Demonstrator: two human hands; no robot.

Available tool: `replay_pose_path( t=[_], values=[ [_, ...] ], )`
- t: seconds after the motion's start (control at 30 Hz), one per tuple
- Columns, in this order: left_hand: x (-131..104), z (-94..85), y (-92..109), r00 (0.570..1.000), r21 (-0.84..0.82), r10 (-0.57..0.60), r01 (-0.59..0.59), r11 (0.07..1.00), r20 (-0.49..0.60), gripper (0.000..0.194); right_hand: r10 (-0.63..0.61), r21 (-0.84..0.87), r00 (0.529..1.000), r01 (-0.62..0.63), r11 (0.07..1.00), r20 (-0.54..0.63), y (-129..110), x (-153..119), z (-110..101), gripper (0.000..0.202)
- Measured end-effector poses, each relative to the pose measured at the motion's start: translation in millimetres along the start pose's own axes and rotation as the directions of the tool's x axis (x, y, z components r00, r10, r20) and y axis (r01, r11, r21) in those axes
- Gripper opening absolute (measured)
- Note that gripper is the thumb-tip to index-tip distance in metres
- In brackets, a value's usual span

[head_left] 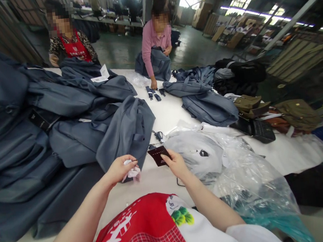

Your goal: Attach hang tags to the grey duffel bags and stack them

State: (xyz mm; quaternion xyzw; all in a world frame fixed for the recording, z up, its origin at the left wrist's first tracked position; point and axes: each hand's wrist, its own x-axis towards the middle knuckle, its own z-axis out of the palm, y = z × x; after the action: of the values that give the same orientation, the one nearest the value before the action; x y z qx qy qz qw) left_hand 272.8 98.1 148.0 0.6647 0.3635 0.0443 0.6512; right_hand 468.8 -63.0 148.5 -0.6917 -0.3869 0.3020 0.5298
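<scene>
My right hand pinches a dark hang tag with small pale lettering, thumb on its face. To the left, my left hand is closed on a crumpled pale pink-white piece, paper or cloth, I cannot tell which. A thin dark string seems to show at its fingertips. Just beyond my left hand stands a blue-grey bag, its side sloping toward me. A small dark strap with a clip lies on the white table past the tag.
Blue-grey bags are heaped along the left. Clear plastic bags spread at the right, before more blue-grey bags and olive bags. Across the table, a person in pink reaches to dark straps; another wears a red apron.
</scene>
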Motion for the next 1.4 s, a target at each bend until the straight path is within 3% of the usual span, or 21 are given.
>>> replay_pose_path(
  t=[0.07,0.13,0.23,0.33,0.47,0.67,0.77,0.9,1.1,1.17,1.27,1.33,1.4],
  values=[
    [-0.3,1.2,3.1,0.998,0.23,0.039,-0.028,0.973,-0.042,0.026,-0.089,-0.153,0.996,0.086,0.984,-0.015,-6.9,-1.8,-1.9,0.026],
    [0.1,3.4,5.2,0.99,0.456,0.117,-0.069,0.887,-0.077,0.017,-0.183,-0.281,0.983,0.172,0.944,-0.014,-13.8,-4.3,-1.6,0.026],
    [3.2,9.2,5.2,0.964,0.6,0.196,-0.05,0.798,-0.18,0.014,-0.297,-0.432,0.954,0.279,0.858,0.025,-18.8,-9.8,7.0,0.029],
    [8.8,18.0,0.8,0.927,0.505,0.17,0.023,0.863,-0.333,0.016,-0.33,-0.595,0.932,0.35,0.723,0.148,-15.6,-17.6,24.9,0.04],
    [15.3,31.0,-10.0,0.896,0.366,0.13,0.038,0.93,-0.424,0.017,-0.252,-0.742,0.93,0.366,0.561,0.269,-6.1,-26.3,49.3,0.045],
    [16.9,47.3,-22.9,0.878,0.048,-0.018,0.047,0.998,-0.479,0.029,-0.249,-0.765,0.915,0.403,0.502,0.319,-2.2,-27.2,60.5,0.042],
    [17.3,53.0,-23.2,0.881,-0.114,-0.077,0.027,0.993,-0.467,0.037,-0.245,-0.756,0.911,0.411,0.509,0.33,-6.0,-28.7,60.9,0.042],
    [16.1,56.4,-19.4,0.906,-0.277,-0.118,0.001,0.961,-0.406,0.038,-0.262,-0.74,0.906,0.423,0.523,0.333,-3.9,-30.6,59.7,0.058],
    [3.1,41.3,-3.4,0.948,-0.356,-0.048,-0.07,0.932,-0.314,0.03,-0.284,-0.747,0.92,0.385,0.542,0.268,15.7,-21.8,42.9,0.047],
    [-2.8,28.3,5.7,0.967,-0.44,-0.055,-0.062,0.896,-0.249,0.031,-0.248,-0.736,0.944,0.327,0.593,0.219,21.5,-19.3,35.4,0.044],
    [-10.6,5.9,19.1,0.996,-0.651,-0.069,0.014,0.759,-0.058,0.028,-0.121,-0.695,0.984,0.177,0.697,0.129,27.2,-17.1,26.8,0.037],
    [-14.5,-5.6,25.5,0.999,-0.752,-0.02,0.038,0.659,0.032,0.024,-0.035,-0.607,0.995,0.088,0.79,0.099,27.7,-15.7,23.9,0.031],
    [-17.6,-10.5,30.0,0.999,-0.798,0.029,0.016,0.603,0.042,0.022,0.019,-0.441,0.993,0.036,0.897,0.118,25.4,-13.6,23.6,0.027]
  ],
)
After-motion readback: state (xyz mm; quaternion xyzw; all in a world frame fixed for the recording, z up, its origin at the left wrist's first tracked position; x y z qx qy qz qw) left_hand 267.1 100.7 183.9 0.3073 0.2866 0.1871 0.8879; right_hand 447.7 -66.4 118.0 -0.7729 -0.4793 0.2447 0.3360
